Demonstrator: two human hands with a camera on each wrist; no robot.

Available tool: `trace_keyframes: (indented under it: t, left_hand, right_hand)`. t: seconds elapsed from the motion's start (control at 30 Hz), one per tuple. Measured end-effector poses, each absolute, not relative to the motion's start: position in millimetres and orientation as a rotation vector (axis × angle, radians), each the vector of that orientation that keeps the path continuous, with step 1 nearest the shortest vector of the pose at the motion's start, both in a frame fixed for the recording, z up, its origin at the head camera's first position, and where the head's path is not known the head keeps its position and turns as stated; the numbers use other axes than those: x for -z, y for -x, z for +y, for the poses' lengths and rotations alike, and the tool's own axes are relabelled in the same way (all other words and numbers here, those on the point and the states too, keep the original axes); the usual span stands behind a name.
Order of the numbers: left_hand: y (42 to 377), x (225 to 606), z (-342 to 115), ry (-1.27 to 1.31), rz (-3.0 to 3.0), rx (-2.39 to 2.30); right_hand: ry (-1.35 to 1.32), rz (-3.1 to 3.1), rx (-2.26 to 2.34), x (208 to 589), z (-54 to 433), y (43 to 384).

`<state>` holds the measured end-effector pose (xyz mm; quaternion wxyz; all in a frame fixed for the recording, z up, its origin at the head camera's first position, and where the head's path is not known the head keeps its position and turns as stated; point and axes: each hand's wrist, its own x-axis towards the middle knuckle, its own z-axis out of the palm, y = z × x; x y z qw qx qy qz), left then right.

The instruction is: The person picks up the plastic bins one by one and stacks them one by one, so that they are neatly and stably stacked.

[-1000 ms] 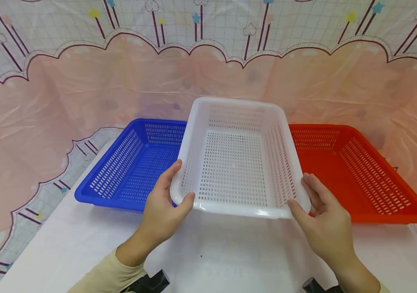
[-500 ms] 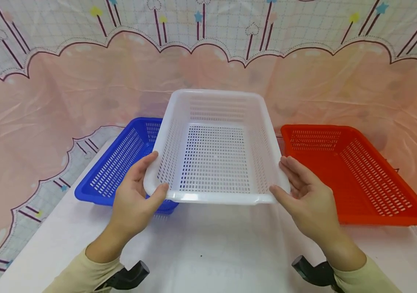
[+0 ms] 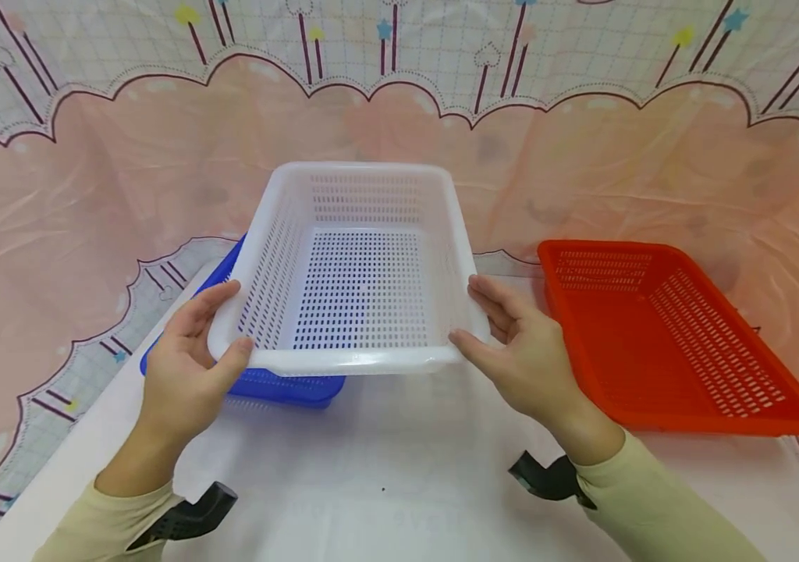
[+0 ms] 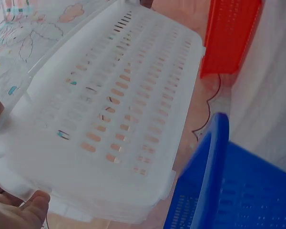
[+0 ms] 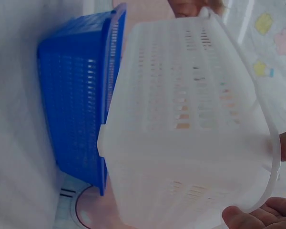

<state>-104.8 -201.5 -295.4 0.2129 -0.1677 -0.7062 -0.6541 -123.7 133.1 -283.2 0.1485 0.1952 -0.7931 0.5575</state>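
Observation:
A white slotted plastic basket (image 3: 364,361) is held up in both hands, tilted so its inside faces the head camera. My left hand (image 3: 185,371) grips its near left corner, thumb over the rim and fingers along the outside. At the near right corner my right hand (image 3: 522,351) holds the rim the same way. Behind and below the white basket stands a blue basket (image 3: 287,386), mostly hidden by it in the head view. Both wrist views show the white basket's underside (image 4: 119,95) raised beside the blue basket (image 5: 71,105).
A red basket (image 3: 680,351) stands on the white table (image 3: 385,460) at the right. Behind the table hangs a peach patterned cloth (image 3: 161,172). Black wrist mounts (image 3: 192,511) stick out from both sleeves.
Both hands have carried the white basket left and slightly up, from between the blue and red baskets to over the blue one. More of the red basket now shows.

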Motion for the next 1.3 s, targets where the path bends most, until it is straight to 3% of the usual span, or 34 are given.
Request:
trace_keyframes:
  t: [0.8, 1.3]
  left_hand:
    - [130, 304, -316, 0.498, -1.774, 1.857]
    - [145, 335, -343, 0.453, -1.996, 1.853]
  right_hand:
    - [-0.661, -2.335, -1.803, 286, 27, 157]
    - [-0.704, -2.462, -1.758, 310, 8, 151]
